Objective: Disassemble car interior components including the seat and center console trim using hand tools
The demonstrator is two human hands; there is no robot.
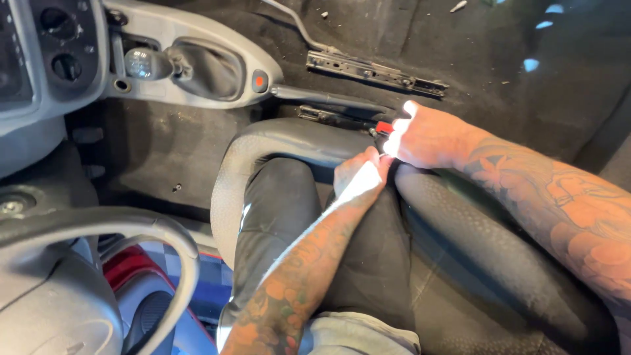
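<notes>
— Where is the part, and what are your hands doing?

— The seat-belt buckle (pixel 383 127), red-faced on a dark stalk, sits at the inboard edge of the driver's seat (pixel 276 141), between the cushion and the handbrake lever (pixel 328 98). My right hand (pixel 427 137) is closed around the buckle from above. My left hand (pixel 360 179) lies just below it with fingers curled narrow at the gap beside the seat; whether it pinches anything I cannot tell — glare washes out the fingertips.

— How will the buckle handle?

— Judged from its kind: light, hard plastic shell, stiff stalk, little flex. The shell looks smooth, so hold it on the flat sides, not the red button. The seat bolster beside it is soft and will give under the wrist.

— Surroundings?

— Bare seat rail (pixel 374 71) on the carpeted floor (pixel 164 148) opposite; gear lever (pixel 148 64) ahead; steering wheel (pixel 177 253) at lower left.
</notes>
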